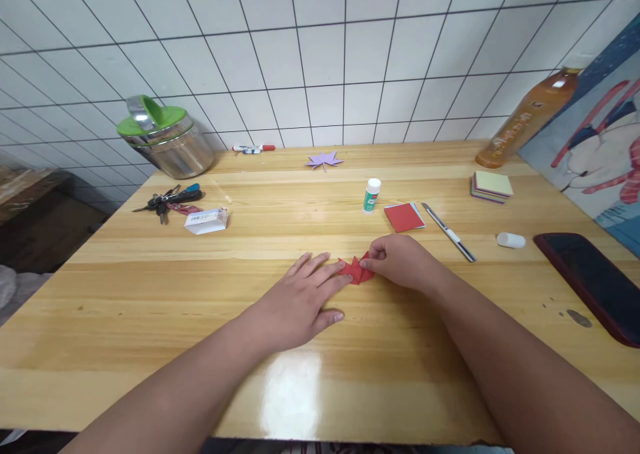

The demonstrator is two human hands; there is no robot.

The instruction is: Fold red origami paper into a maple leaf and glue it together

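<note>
A folded piece of red paper (355, 271) with several pointed tips lies flat on the wooden table. My left hand (305, 297) rests palm down with fingers spread, its fingertips on the paper's left side. At the right edge, my right hand (397, 261) pinches the paper between thumb and curled fingers. Beyond the hands stand a glue stick (371, 197) without its cap and a small stack of square paper (404, 217) with red on top. A purple paper leaf (324, 161) lies near the wall.
Right of the paper squares lie a utility knife (449, 233), a white cap (511, 241), a phone (590, 284) and a sticky-note stack (491, 186). A drink bottle (533, 117) leans at back right. Keys (170, 199), a small box (207, 221), markers (253, 149) and a metal canister (175, 151) stand left.
</note>
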